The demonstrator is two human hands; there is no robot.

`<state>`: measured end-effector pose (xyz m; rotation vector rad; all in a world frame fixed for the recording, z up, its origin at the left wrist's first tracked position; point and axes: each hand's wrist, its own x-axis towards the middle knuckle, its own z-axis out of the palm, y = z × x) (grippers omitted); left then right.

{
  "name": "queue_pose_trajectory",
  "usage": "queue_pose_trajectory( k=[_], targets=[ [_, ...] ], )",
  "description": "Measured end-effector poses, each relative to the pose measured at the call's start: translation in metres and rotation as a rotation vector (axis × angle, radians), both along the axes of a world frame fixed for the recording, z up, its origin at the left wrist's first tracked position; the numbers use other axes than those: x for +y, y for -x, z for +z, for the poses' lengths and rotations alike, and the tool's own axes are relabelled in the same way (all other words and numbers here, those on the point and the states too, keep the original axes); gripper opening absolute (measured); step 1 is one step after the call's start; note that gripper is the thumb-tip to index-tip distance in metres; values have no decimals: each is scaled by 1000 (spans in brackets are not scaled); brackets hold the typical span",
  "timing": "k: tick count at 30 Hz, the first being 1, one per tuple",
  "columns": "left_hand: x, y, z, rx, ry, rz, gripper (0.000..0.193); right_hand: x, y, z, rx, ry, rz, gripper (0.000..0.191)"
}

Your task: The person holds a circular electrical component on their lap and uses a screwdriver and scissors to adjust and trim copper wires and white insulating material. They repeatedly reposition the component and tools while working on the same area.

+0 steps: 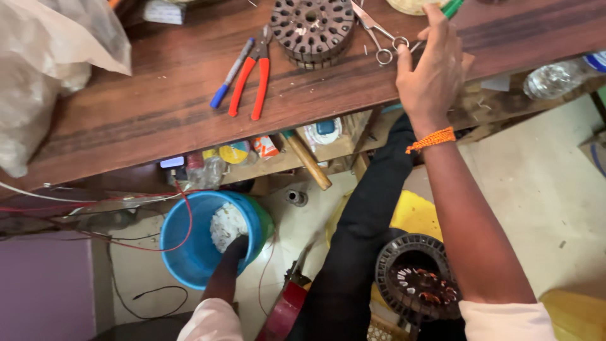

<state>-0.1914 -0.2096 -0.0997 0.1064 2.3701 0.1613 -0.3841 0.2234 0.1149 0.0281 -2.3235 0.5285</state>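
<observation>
My right hand point(432, 69) lies on the brown wooden bench point(145, 120), fingers apart, with the thumb against the ring handles of the steel scissors point(379, 35). An orange thread band circles that wrist. A green-tipped thing point(452, 7) shows just past my fingertips. My left arm reaches down into a blue bucket point(180, 227). My left hand point(237, 245) is dark and mostly hidden there, beside a white lump point(226, 224). On my lap rests a round black motor stator with copper windings point(416, 284).
On the bench lie another slotted stator core point(309, 28), red-handled pliers point(249, 79), a blue pen point(232, 72) and a plastic bag point(44, 63). A shelf below holds clutter, a hammer handle point(307, 161) and a plastic bottle point(555, 79). Red wires point(183, 208) hang over the bucket.
</observation>
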Motion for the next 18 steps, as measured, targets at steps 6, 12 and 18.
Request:
queue_pose_trajectory(
  k=[6,12,18],
  targets=[
    [9,5,33,75,21,-55,52,-1,-2,1,5,-40,-14,58],
    [11,2,64,94,-152,358,37,-3,-3,3,49,-19,-12,49],
    [17,1,75,45,-177,584,41,-1,-1,0,3,-96,-79,29]
  ],
)
